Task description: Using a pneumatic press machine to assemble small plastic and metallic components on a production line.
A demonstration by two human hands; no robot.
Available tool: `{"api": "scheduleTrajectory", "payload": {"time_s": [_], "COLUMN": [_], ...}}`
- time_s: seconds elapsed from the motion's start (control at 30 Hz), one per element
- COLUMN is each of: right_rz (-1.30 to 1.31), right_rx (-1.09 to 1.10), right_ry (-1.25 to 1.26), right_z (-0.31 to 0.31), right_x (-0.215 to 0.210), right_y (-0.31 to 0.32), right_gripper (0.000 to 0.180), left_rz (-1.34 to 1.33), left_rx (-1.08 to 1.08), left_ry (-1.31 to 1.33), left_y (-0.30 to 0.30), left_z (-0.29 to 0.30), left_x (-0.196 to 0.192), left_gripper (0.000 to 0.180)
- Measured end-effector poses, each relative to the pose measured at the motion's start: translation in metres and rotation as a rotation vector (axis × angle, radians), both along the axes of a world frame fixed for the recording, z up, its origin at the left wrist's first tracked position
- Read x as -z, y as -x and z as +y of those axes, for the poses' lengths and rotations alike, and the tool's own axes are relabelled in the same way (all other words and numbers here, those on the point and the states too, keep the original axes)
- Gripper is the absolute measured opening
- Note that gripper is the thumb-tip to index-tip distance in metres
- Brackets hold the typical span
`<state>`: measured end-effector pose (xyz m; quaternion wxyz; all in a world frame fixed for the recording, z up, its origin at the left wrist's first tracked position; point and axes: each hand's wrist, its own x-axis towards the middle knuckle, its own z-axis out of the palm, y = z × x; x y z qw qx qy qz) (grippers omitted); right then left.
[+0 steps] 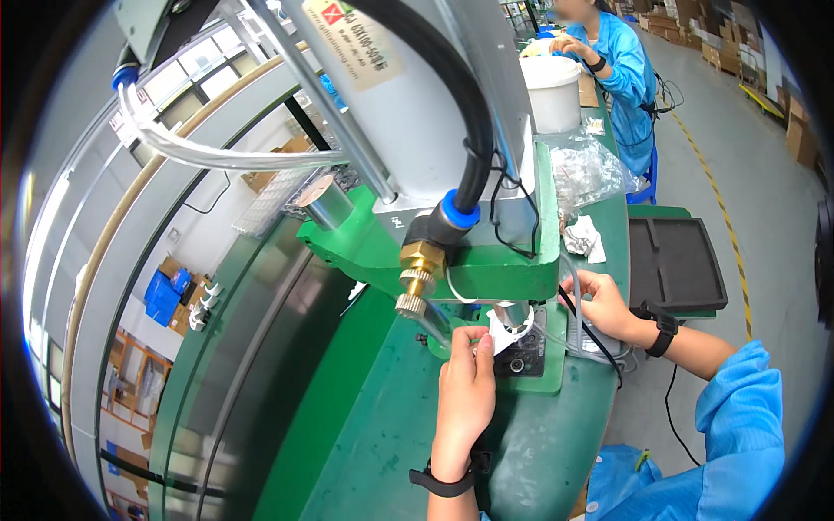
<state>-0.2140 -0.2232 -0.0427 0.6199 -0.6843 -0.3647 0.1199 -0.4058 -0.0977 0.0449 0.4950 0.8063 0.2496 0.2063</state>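
Head view: black hose (473,113) and silver cylinder (417,130) loom nearest us, over a green worktop (382,434).
Our left hand (465,391), nearer, pinches a white part (501,337) jutting toward the worktop's right edge, at the metal ram (514,311); its long axis is unclear. Our right hand (605,306) curls near that edge; with tubes (575,326) crossing in front, we cannot tell if it grips anything.

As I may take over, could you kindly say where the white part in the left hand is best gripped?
Probably grip the white part by its left edge, coming from the left, where the left hand pinches it; its ring-like right side lies close to the metal cylinder.
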Motion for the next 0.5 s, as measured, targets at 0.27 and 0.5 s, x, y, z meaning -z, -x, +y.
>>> {"api": "scheduleTrajectory", "payload": {"time_s": [0.27, 0.5], "right_rz": [0.22, 0.19], "right_rx": [-0.187, -0.38], "right_ry": [-0.168, -0.085], "right_z": [0.001, 0.003], "right_x": [-0.012, -0.042], "right_y": [-0.01, -0.017], "right_gripper": [0.015, 0.018], "left_rz": [-0.037, -0.04], "left_rx": [-0.044, -0.067], "left_ry": [-0.102, -0.106], "left_y": [-0.002, 0.001], "left_z": [-0.004, -0.004], "left_x": [0.003, 0.0], "left_gripper": [0.02, 0.021]}}
